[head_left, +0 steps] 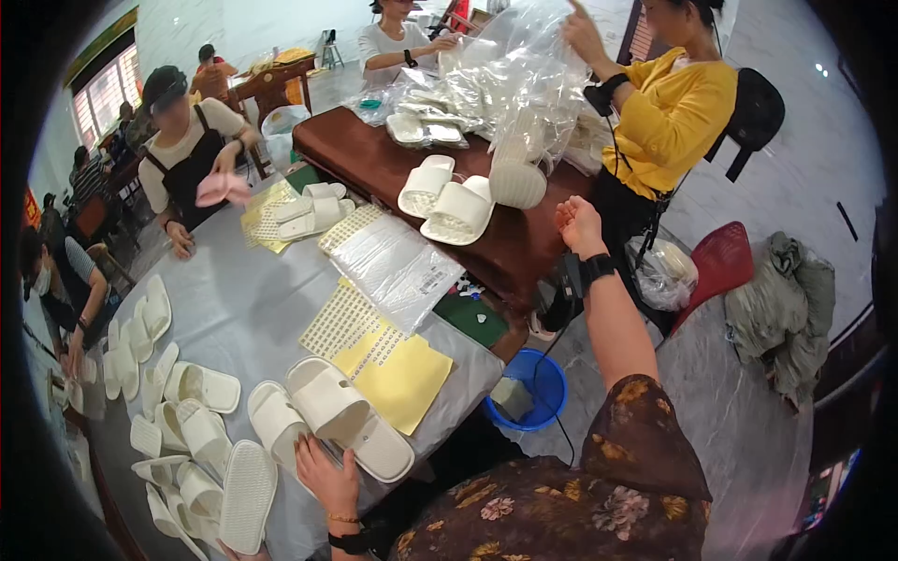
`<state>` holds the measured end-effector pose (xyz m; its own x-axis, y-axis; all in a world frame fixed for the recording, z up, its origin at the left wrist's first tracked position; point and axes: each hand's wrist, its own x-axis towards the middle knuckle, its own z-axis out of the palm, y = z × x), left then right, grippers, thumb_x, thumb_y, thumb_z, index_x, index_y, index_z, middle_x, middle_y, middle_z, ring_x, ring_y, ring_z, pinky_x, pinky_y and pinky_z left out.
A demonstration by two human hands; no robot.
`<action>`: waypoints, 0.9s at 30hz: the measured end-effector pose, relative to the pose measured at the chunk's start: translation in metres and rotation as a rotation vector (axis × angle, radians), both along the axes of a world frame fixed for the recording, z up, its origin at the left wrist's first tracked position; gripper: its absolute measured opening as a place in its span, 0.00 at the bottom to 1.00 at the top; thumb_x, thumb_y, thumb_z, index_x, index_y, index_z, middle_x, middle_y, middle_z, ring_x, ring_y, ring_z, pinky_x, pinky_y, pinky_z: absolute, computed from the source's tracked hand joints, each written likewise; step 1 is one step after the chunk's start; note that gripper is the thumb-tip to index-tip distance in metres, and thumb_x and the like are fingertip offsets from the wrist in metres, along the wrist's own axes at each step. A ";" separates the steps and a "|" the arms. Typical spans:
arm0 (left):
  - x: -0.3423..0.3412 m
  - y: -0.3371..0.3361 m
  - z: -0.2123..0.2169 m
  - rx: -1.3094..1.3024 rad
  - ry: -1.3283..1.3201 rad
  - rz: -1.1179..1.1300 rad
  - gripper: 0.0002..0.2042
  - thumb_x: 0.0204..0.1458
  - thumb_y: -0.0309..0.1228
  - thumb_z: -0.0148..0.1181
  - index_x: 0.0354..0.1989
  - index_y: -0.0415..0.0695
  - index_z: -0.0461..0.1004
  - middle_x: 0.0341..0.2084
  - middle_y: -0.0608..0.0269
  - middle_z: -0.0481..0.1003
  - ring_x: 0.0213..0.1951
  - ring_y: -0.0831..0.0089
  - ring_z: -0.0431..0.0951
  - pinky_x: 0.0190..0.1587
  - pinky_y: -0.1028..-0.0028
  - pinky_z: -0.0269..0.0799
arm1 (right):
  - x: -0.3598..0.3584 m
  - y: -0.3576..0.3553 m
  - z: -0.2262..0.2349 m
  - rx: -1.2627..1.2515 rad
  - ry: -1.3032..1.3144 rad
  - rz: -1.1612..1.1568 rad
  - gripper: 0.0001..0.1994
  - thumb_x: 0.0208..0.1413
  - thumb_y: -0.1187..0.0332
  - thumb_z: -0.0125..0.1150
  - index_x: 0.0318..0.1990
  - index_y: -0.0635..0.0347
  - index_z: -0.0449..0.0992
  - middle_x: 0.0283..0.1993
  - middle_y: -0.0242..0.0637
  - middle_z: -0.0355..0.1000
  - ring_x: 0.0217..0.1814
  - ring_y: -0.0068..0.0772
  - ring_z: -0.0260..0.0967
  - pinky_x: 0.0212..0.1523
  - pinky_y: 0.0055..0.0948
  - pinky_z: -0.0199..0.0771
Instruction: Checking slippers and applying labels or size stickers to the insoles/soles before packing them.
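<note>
My left hand (327, 477) rests with fingers stretched and thumb apart on the near edge of a white slipper (274, 423). Overlapping it on the grey-covered table (210, 313) is a second white slipper (341, 411), strap up. My right arm reaches forward over the brown table (524, 251). At its end my right hand (578, 227) has its fingers curled in, with nothing visible in them. Just left of it, a white slipper (517, 184) shows its ribbed sole, apart from the fingers. Two more white slippers (458, 210) lie beside that one.
Yellow sticker sheets (402, 374) and a plastic-wrapped pack (393, 266) lie ahead. White slippers (201, 430) crowd the left; another person's hand (245, 553) is under an upturned one. A person in yellow (683, 107) handles clear bags (514, 75). A blue bin (527, 391) stands below.
</note>
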<state>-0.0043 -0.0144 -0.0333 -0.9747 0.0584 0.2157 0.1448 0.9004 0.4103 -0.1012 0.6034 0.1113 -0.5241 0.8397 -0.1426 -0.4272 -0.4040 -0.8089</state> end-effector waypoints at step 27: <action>0.006 -0.001 0.003 -0.050 0.035 -0.014 0.34 0.48 0.46 0.61 0.60 0.36 0.64 0.63 0.51 0.62 0.66 0.53 0.57 0.66 0.54 0.49 | -0.011 -0.107 -0.046 1.488 -0.770 -0.072 0.57 0.31 0.59 0.79 0.70 0.56 0.48 0.70 0.72 0.38 0.68 0.75 0.47 0.65 0.54 0.57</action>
